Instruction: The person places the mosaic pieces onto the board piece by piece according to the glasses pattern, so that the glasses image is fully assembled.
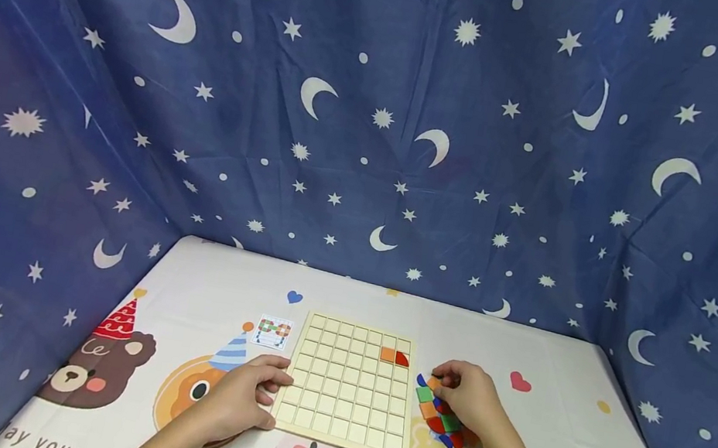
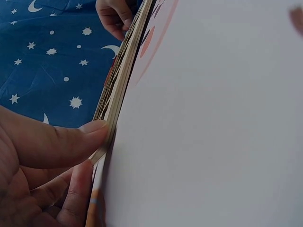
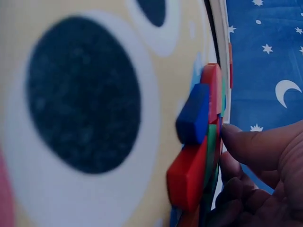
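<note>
A pale wooden grid board (image 1: 347, 387) lies on the table, with an orange square tile (image 1: 388, 354) and a red quarter-round tile (image 1: 402, 359) side by side in its upper right cells. My left hand (image 1: 252, 387) rests at the board's near left corner; its thumb (image 2: 90, 135) and fingers touch the edge, loosely bent. Right of the board, my right hand (image 1: 469, 394) reaches over a pile of coloured tiles (image 1: 428, 410). Thumb and forefinger pinch an orange tile (image 1: 434, 383) at the far end of the pile. Red and blue tiles (image 3: 194, 116) show close up in the right wrist view.
A small printed pattern card (image 1: 272, 332) lies left of the board, near its far corner. The white tablecloth (image 1: 573, 430) carries cartoon animals and hearts. A blue curtain (image 1: 372, 140) with moons and stars hangs behind and along both sides.
</note>
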A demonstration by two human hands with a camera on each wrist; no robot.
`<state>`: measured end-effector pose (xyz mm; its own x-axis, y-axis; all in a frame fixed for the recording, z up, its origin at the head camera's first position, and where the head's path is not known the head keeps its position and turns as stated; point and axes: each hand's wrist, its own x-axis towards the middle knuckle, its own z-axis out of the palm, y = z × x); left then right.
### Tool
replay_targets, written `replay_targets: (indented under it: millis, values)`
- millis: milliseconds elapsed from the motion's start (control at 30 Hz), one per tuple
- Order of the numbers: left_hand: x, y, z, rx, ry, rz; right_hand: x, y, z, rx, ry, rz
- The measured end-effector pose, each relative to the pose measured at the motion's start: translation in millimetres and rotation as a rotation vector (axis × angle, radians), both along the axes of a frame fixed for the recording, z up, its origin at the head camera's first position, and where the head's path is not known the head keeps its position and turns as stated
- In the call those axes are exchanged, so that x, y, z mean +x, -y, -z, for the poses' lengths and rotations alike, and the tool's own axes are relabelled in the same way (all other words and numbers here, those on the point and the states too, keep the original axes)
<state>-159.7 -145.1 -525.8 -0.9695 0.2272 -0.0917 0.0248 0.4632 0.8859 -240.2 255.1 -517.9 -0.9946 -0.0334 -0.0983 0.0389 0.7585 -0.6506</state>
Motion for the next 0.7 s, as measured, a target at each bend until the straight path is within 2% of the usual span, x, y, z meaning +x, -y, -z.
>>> replay_targets:
  millis: [233,400,700]
  values:
    - [0.5,-0.9,-0.2,-0.019,-0.003,0.005,-1.6,0.9,3.5,0.082,-0.01,-0.026]
    - [0.0,-0.3,1.5,-0.023,-0.01,0.005,-3.2,1.8,3.6,0.084,-0.006,-0.03]
    - [-1.0,-0.5,3.8,-0.017,-0.018,0.008,-2.2,-0.4,-6.6,0.13,0.031,-0.089]
